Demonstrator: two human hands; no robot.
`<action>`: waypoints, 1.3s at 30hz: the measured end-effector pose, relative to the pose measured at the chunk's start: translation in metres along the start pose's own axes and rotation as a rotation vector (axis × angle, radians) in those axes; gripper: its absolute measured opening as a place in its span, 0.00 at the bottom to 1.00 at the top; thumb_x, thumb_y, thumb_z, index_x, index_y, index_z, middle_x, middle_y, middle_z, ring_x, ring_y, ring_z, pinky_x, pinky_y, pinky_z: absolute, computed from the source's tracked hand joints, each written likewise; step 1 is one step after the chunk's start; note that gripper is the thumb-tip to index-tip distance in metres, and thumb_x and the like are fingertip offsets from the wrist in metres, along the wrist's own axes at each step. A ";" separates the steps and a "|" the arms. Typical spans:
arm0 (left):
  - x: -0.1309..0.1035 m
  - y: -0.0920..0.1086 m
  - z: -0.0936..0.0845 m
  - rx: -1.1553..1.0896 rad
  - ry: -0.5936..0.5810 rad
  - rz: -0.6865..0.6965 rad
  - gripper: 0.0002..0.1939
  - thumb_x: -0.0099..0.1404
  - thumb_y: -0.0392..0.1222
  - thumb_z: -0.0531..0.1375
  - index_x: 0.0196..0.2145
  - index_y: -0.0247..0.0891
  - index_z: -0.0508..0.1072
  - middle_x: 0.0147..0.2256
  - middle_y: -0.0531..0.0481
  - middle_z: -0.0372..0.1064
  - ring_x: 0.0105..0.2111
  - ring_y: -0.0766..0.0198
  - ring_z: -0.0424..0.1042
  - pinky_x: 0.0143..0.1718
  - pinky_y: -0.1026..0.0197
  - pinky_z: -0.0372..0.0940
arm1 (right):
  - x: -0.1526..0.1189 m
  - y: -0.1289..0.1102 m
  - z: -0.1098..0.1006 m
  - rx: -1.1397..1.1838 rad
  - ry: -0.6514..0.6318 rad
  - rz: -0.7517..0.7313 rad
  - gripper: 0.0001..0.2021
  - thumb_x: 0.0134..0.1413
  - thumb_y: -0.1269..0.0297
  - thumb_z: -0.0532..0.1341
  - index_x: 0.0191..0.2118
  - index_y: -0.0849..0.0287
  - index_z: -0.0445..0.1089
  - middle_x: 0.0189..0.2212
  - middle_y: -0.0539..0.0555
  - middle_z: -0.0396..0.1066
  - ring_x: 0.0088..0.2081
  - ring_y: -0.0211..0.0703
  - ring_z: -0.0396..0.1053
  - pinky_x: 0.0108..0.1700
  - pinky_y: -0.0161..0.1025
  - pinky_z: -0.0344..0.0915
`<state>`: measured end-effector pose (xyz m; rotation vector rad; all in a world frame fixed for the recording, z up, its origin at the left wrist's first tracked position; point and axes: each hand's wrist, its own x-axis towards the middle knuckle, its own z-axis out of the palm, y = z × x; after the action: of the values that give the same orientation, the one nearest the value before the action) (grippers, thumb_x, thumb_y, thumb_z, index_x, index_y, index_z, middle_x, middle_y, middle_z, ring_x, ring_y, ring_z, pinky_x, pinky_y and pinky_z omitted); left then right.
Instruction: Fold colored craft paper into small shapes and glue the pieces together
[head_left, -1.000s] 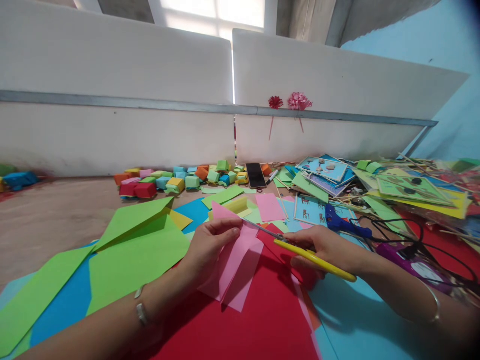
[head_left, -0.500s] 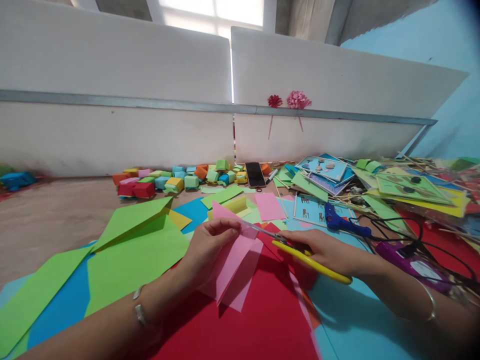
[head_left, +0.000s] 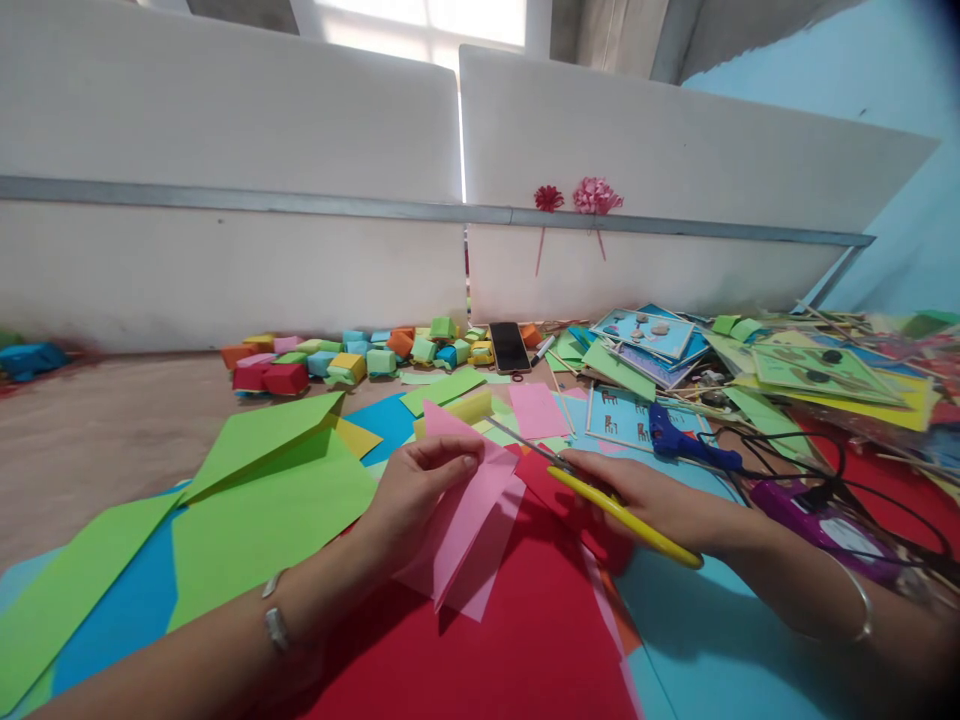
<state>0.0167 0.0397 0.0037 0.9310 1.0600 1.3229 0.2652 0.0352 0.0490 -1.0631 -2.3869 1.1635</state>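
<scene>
My left hand (head_left: pixel 427 490) pinches a folded sheet of pink paper (head_left: pixel 474 510) near its upper part, thumb and forefinger pressed together. My right hand (head_left: pixel 637 495) is wrapped round the yellow-handled scissors (head_left: pixel 615 518). Their metal blades point up and left, lying just past the upper right edge of the pink paper; whether they touch it I cannot tell. Beneath both hands lies a large red sheet (head_left: pixel 525 640). Light blue paper (head_left: pixel 712 630) is under my right forearm, and green sheets (head_left: pixel 262 510) lie left of my left hand.
Several small folded paper boxes (head_left: pixel 346 368) stand along the white board. Beside them is a black phone (head_left: pixel 509 347). At the right are a blue glue gun (head_left: pixel 686 440), a purple power strip (head_left: pixel 821 530) with black cables, and stacked cards (head_left: pixel 652 338).
The scissors' blades have come out of the pink paper's edge and swung slightly up and away from it. My left hand holds the paper in nearly the same place.
</scene>
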 end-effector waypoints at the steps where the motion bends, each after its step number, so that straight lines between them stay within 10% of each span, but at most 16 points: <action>1: 0.000 0.000 0.000 0.001 -0.008 -0.006 0.10 0.39 0.38 0.74 0.24 0.38 0.82 0.24 0.52 0.77 0.25 0.68 0.70 0.28 0.68 0.64 | 0.000 0.001 0.002 -0.016 0.002 0.014 0.23 0.62 0.56 0.56 0.60 0.59 0.62 0.54 0.60 0.69 0.50 0.50 0.68 0.51 0.44 0.64; 39: -0.007 0.008 0.008 -0.014 -0.046 -0.136 0.12 0.37 0.38 0.74 0.24 0.36 0.81 0.24 0.51 0.76 0.23 0.67 0.71 0.25 0.66 0.65 | 0.003 0.001 0.015 -0.115 0.052 0.019 0.11 0.60 0.58 0.57 0.40 0.60 0.71 0.29 0.50 0.69 0.30 0.37 0.62 0.31 0.33 0.57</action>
<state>0.0225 0.0332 0.0140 0.8598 1.0586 1.1901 0.2554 0.0295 0.0378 -1.1397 -2.4335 1.0022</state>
